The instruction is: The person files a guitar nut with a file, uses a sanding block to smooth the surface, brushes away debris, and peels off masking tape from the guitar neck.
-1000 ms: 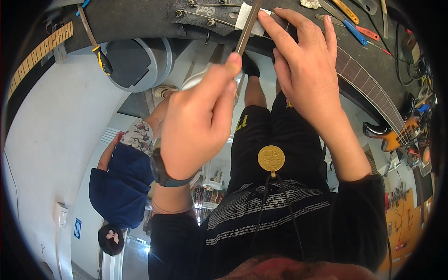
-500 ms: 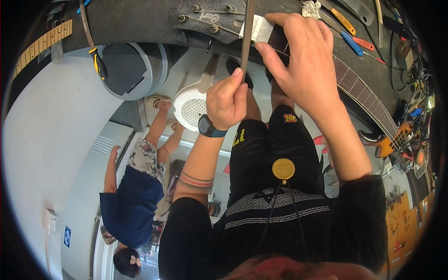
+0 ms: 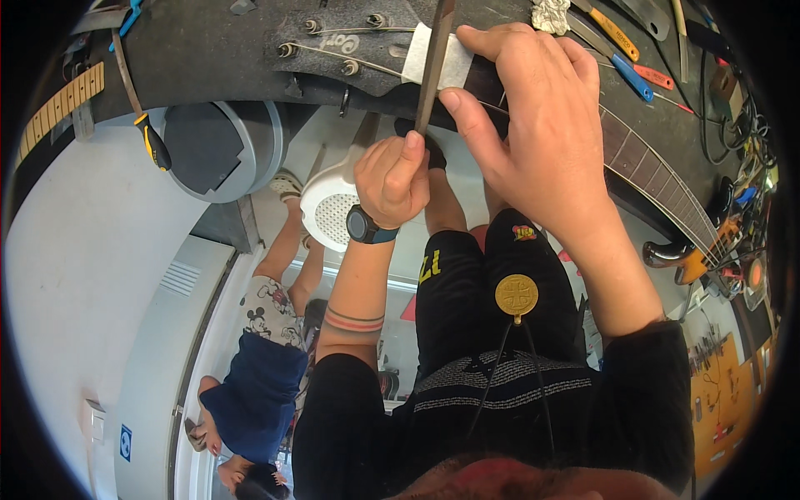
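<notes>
A dark guitar headstock with metal tuners lies on the dark workbench at the top. A white strip of tape crosses it where the neck begins. A thin metal file stands across that strip. My left hand, with a watch on the wrist, is closed around the file's near end. My right hand lies over the neck just right of the tape. Its fingers wrap the neck and its thumb rests beside the file.
A yellow-and-black screwdriver and a pale fretboard lie at the left. Orange-handled and blue-handled tools lie at the top right. An orange guitar body is at the right. Another person, a white fan and a grey bin are below the bench.
My left hand has drawn back from close to the camera and now grips the file lower down. My right hand stayed on the neck. The view shifted slightly.
</notes>
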The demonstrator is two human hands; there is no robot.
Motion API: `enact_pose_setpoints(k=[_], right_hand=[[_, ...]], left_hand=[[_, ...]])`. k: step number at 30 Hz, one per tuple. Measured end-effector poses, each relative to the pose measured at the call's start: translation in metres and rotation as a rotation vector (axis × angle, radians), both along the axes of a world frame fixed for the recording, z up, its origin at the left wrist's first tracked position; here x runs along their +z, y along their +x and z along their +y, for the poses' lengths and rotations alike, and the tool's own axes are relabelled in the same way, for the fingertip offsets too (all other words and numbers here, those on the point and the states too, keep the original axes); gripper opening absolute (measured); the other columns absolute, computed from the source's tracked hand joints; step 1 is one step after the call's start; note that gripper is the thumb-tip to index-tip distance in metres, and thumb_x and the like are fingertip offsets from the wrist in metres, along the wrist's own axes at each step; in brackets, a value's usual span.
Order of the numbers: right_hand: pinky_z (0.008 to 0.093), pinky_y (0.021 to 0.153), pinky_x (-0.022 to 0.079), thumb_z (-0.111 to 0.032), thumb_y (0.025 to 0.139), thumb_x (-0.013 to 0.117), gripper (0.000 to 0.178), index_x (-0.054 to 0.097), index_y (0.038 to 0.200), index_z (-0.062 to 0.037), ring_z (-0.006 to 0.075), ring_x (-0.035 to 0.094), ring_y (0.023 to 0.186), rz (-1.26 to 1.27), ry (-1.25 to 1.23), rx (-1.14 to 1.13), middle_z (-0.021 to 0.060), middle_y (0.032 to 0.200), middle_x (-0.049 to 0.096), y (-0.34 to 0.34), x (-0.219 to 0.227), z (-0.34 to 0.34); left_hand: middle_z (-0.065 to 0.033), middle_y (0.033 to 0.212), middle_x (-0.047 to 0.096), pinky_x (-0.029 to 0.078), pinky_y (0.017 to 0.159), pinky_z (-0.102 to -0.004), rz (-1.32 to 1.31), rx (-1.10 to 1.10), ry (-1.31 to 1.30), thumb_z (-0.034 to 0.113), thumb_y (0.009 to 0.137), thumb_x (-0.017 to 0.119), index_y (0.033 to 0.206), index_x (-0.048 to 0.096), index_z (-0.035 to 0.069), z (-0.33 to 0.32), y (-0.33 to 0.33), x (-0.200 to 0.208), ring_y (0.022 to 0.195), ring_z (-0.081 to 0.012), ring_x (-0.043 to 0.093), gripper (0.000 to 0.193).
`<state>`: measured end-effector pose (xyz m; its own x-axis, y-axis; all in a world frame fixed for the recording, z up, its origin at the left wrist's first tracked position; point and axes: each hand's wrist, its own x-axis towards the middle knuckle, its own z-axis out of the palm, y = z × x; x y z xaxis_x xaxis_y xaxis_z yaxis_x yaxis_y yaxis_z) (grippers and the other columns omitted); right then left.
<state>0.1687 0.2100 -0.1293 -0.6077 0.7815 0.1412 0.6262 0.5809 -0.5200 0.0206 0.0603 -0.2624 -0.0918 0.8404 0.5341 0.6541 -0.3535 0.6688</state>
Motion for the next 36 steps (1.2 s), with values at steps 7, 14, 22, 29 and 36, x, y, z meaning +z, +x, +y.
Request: enact_pose_setpoints(k=[7,14,22,29,36], right_hand=[[0.0428,0.102,0.041,-0.023,0.088,0.081,0.044,0.067,0.125,-0.0050,0.0264,0.066,0.102,-0.013,-0.021,-0.039,0.0061,0.108,0.068,-0.002,-0.003,0.000],[0.0478,0.091,0.042,-0.013,0.082,0.078,0.038,0.062,0.115,-0.0008,0.0300,0.062,0.090,0.055,-0.008,0.028,0.0112,0.097,0.058,0.004,-0.010,0.009],[0.0444,0.088,0.042,-0.015,0.079,0.081,0.041,0.062,0.112,-0.0017,0.0281,0.061,0.085,0.194,0.066,-0.014,0.0099,0.093,0.058,0.003,-0.019,0.006],[0.0439,0.097,0.043,-0.019,0.082,0.084,0.050,0.063,0.125,-0.0029,0.0272,0.064,0.099,0.070,-0.072,-0.016,0.0087,0.104,0.063,0.005,-0.012,-0.001],[0.0427,0.102,0.040,-0.023,0.087,0.082,0.043,0.068,0.124,-0.0057,0.0260,0.065,0.100,0.025,-0.024,-0.043,0.0045,0.104,0.066,-0.001,-0.005,-0.001]], left_hand=[[-0.0096,0.074,0.061,0.048,0.052,-0.0390,0.001,-0.021,-0.044,-0.019,0.080,0.069,0.152,0.048,0.001,0.012,-0.002,0.020,0.057,-0.0284,0.059,0.077],[-0.0116,0.074,0.062,0.049,0.053,-0.0396,0.006,0.018,-0.090,-0.021,0.080,0.066,0.153,0.048,-0.001,0.011,0.002,0.014,0.057,-0.0297,0.059,0.077],[-0.0109,0.076,0.063,0.048,0.053,-0.0394,0.001,-0.021,-0.091,-0.021,0.080,0.065,0.157,0.043,0.004,0.002,-0.003,-0.005,0.057,-0.0296,0.058,0.084],[-0.0124,0.077,0.066,0.049,0.053,-0.0375,-0.020,0.002,-0.137,-0.020,0.082,0.067,0.151,0.052,-0.001,0.031,0.000,0.038,0.058,-0.0289,0.060,0.074],[-0.0090,0.072,0.058,0.042,0.050,-0.0391,0.009,0.016,-0.004,-0.020,0.082,0.067,0.153,0.049,0.002,0.007,0.000,-0.013,0.055,-0.0288,0.054,0.077]])
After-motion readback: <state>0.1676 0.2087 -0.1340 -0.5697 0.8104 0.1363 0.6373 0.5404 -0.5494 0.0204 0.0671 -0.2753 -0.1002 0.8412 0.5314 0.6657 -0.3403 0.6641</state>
